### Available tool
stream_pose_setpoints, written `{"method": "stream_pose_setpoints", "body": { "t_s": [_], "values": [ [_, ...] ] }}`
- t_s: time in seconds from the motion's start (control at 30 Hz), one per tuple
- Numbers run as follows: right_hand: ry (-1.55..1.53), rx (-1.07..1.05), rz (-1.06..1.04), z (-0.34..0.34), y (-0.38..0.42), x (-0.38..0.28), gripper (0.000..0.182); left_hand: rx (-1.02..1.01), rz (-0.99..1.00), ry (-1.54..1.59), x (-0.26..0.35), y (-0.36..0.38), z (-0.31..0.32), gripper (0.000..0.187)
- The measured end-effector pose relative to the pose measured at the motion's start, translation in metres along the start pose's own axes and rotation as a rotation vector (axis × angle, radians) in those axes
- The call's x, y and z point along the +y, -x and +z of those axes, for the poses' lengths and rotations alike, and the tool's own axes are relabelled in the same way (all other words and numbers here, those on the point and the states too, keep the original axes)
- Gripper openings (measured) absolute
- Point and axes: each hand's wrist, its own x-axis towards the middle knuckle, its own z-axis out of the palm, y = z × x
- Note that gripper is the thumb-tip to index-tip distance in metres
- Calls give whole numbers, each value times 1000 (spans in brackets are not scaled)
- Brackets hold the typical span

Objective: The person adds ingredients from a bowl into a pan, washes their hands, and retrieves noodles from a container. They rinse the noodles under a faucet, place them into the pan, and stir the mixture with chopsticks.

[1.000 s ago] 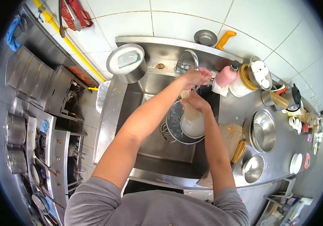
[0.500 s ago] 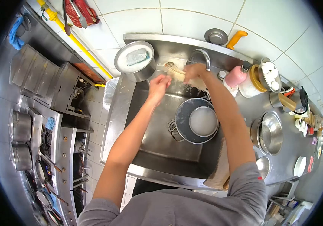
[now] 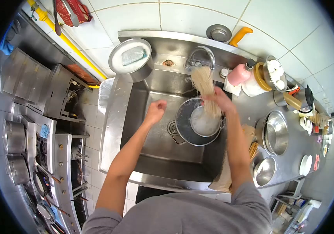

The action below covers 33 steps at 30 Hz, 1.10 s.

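Observation:
My right hand [image 3: 222, 100] is closed around a bundle of long, pale, straw-like strands [image 3: 202, 80]; I cannot tell whether it is a brush. The strands reach from below the faucet [image 3: 206, 50] down over a small round vessel of whitish water [image 3: 206, 121]. That vessel sits inside a wider dark pan [image 3: 184, 123] in the steel sink [image 3: 167, 152]. A bit of red shows beside the strands near my fingers. My left hand [image 3: 156, 112] is held over the sink's left half, its fingers curled in with nothing visible in them.
A pot of whitish water with a wrapped block [image 3: 134, 55] stands on the back left corner. Along the right counter are a pink pump bottle [image 3: 239, 74], a bowl of eggs [image 3: 277, 74] and steel bowls [image 3: 278, 132]. Stove pans [image 3: 40, 181] lie far left.
My right hand has brought the strands from the sink's back ledge forward and right, over the pan. My left hand has moved down and slightly left, apart from them.

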Motion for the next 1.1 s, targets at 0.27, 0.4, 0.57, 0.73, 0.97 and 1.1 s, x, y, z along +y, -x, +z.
{"method": "stream_pose_setpoints", "body": {
  "t_s": [0.27, 0.4, 0.57, 0.73, 0.97, 1.1],
  "values": [
    [-378, 283, 19, 3, 60, 88, 31, 308, 89, 32, 129, -110, 93, 49],
    [-249, 348, -8, 28, 66, 88, 28, 536, -299, 272, 129, -198, 125, 62],
    [-238, 343, -100, 37, 53, 79, 28, 171, 28, 588, 93, -148, 120, 19],
    [-109, 331, -450, 33, -9, 62, 37, 111, 124, -294, -26, -99, 107, 35],
    [-312, 636, -610, 57, 13, 36, 34, -236, 184, -18, 36, -93, 112, 24],
    [-380, 954, -431, 44, 48, 89, 40, -309, -123, 506, 112, -97, 147, 14]
  ]
}}
